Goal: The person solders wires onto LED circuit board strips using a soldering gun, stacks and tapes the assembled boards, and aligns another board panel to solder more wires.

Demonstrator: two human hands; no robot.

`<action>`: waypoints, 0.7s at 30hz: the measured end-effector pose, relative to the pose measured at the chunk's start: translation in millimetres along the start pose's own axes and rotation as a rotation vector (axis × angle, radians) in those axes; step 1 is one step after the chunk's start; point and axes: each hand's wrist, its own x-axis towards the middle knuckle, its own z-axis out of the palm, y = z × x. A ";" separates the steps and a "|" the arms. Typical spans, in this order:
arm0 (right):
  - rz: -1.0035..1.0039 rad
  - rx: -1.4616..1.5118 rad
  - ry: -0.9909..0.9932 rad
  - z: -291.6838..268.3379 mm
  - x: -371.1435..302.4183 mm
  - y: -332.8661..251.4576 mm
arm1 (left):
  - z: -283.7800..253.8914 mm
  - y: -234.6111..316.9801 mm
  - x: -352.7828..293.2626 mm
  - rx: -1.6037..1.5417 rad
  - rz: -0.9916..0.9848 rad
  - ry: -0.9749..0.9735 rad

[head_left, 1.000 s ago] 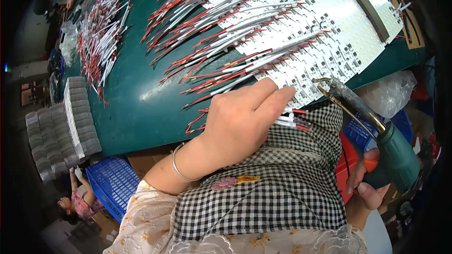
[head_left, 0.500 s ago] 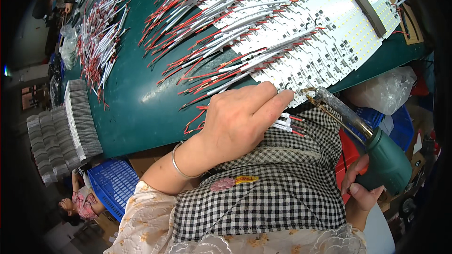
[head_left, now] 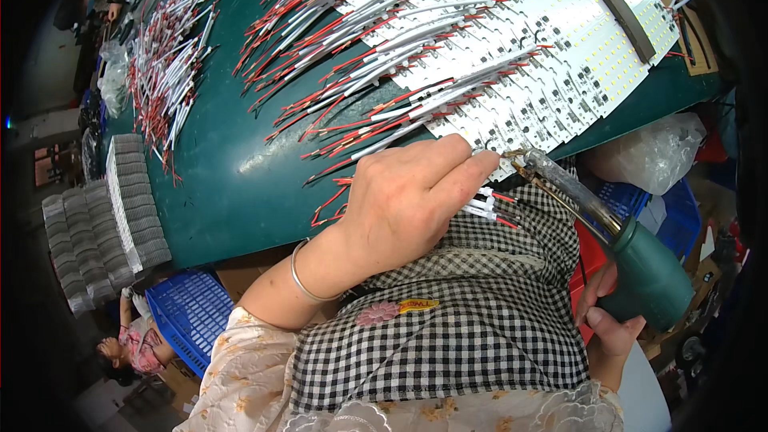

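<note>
My left hand (head_left: 412, 200) is closed in a pinch at the near edge of the LED boards (head_left: 560, 56). White and red wires (head_left: 488, 208) stick out on both sides of it; the grip itself is hidden under the fingers. In my right hand (head_left: 610, 312) is a green soldering gun (head_left: 652, 272), held by its handle. Its metal tip lies at the board edge, just right of my left fingertips. Rows of white and red wires (head_left: 400, 56) fan out leftward from the boards.
A loose heap of wires (head_left: 172, 72) lies on the green table (head_left: 248, 160) at the left. Stacked grey strips (head_left: 136, 200) stand by its left edge. A dark bar (head_left: 612, 4) crosses the boards. Blue crates (head_left: 188, 312) and a clear plastic bag (head_left: 656, 152) sit below. Another person (head_left: 140, 344) is at lower left.
The soldering gun has shifted slightly left, bringing its tip closer to my left fingertips. My left hand has hardly moved.
</note>
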 end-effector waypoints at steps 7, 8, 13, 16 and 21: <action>0.143 -0.116 0.126 12.5 -7.0 -9.3 | 0.7 2.4 -1.9 0.098 0.027 0.013; 0.143 -0.115 0.126 9.2 -8.8 -6.9 | -0.2 4.0 -1.0 0.106 0.022 0.007; -0.078 -0.337 0.041 -9.4 -7.8 11.5 | -2.2 6.6 0.9 0.132 0.025 -0.001; -0.076 0.009 0.117 2.1 -0.3 2.3 | -2.0 6.7 1.9 0.137 0.031 -0.003; -0.162 0.080 0.009 -5.4 6.4 -2.5 | -2.6 8.1 3.3 0.138 0.009 -0.034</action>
